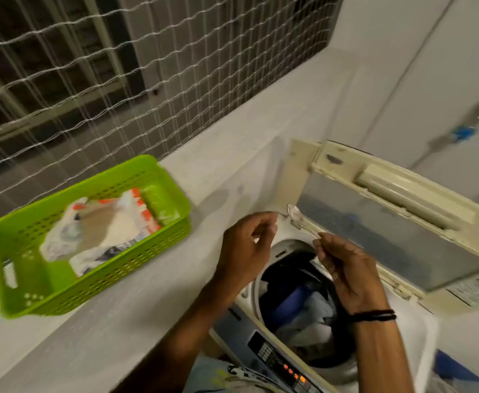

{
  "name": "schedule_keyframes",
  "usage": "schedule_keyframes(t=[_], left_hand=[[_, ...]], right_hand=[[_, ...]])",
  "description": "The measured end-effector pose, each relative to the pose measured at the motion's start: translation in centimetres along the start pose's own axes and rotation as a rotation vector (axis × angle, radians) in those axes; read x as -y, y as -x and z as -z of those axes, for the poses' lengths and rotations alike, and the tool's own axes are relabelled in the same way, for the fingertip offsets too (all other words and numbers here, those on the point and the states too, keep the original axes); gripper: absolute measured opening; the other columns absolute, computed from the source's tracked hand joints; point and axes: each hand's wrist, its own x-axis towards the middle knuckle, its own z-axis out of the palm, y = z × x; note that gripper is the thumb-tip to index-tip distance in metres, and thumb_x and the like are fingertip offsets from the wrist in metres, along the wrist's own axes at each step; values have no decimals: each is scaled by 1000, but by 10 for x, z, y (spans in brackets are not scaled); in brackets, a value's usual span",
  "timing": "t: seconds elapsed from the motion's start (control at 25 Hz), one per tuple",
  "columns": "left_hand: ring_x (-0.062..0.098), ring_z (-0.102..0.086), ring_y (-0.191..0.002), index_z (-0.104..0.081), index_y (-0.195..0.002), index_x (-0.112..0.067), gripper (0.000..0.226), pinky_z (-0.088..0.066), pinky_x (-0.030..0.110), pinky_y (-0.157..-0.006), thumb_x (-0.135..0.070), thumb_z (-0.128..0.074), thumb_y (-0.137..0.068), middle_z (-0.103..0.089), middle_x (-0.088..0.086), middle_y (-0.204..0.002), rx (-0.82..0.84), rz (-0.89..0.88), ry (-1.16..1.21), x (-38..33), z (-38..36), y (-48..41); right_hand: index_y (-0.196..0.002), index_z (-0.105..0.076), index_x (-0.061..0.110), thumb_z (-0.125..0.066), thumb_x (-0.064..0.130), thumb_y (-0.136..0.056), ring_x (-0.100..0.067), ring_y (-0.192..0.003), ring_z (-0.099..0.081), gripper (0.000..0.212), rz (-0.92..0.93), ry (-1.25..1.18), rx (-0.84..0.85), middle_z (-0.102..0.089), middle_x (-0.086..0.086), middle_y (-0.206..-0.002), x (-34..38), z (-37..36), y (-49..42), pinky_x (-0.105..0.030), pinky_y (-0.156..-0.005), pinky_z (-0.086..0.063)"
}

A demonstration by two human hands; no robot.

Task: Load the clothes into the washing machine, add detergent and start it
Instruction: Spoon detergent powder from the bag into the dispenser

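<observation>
The top-loading washing machine (420,338) stands open at the lower right, its lid (388,222) folded up behind the drum. Dark, blue and white clothes (303,304) lie inside the drum. My right hand (349,273) hovers over the drum and pinches the handle of a metal spoon (292,211), whose bowl points up and left toward the machine's back corner. Just left of the drum, my left hand (247,245) hangs with loosely curled fingers, and nothing shows in it. A detergent packet (110,231), white with orange print, lies in a green basket (11,245).
The green basket sits on a pale stone ledge (119,321) left of the machine. Behind the ledge a window carries a white net (119,66). Orange lights glow on the control panel (289,370) at the machine's front. A white wall with a pipe rises at the right.
</observation>
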Motion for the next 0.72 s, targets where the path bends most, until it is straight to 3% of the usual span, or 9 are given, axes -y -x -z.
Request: schedule_keyframes(t=[0.16, 0.28, 0.36, 0.48, 0.56, 0.64, 0.72], left_hand=[[10, -68, -83, -71, -106, -17, 14, -54, 25, -75, -15, -60, -96, -72, -6, -97, -406, -201, -102, -44, 111, 20], [8, -66, -80, -70, -101, -30, 13, -56, 34, -75, -22, -65, -92, -71, -10, -95, -671, -78, -176, -35, 182, 30], [13, -66, -83, -69, -107, -30, 20, -55, 39, -78, -34, -68, -87, -70, -8, -101, -670, 43, -349, -18, 218, 34], [27, -66, -93, -70, -111, -26, 39, -53, 42, -86, -44, -76, -77, -70, 4, -108, -508, 194, -674, 4, 252, 37], [27, -67, -95, -73, -105, -24, 33, -53, 39, -84, -38, -78, -76, -74, 4, -104, -482, 254, -699, 11, 262, 39], [22, -69, -90, -74, -101, -24, 19, -55, 35, -78, -31, -72, -83, -76, -1, -96, -556, 293, -650, 17, 269, 42], [19, -70, -85, -74, -99, -24, 16, -53, 31, -73, -32, -64, -89, -76, -2, -91, -644, 319, -612, 21, 274, 45]], right_hand=[[-100, -72, 2, -58, 0, -90, -16, -76, -72, 16, 11, 275, 359, -76, -13, -85, 13, -92, 36, -18, -66, -57], [-96, -72, -2, -64, -2, -86, -20, -72, -73, 12, 90, 418, 570, -76, -15, -78, 0, -162, 56, -22, -66, -58], [-94, -71, -9, -65, -10, -85, -18, -64, -72, 12, 145, 530, 656, -74, -9, -67, -17, -204, 61, -23, -62, -59], [-88, -74, -6, -63, -12, -82, -10, -53, -68, 14, 371, 810, 644, -70, 1, -56, -39, -252, 50, -25, -54, -59], [-82, -79, 12, -66, 5, -82, -18, -69, -71, 15, 600, 1117, 653, -75, -3, -74, -43, -274, 44, -33, -69, -60], [-85, -79, 18, -65, 16, -84, -24, -87, -69, 14, 710, 1363, 637, -75, -6, -91, -48, -288, 41, -38, -82, -56], [-86, -79, 18, -67, 16, -81, -31, -93, -68, 14, 770, 1426, 641, -74, -10, -97, -58, -302, 40, -42, -87, -54]])
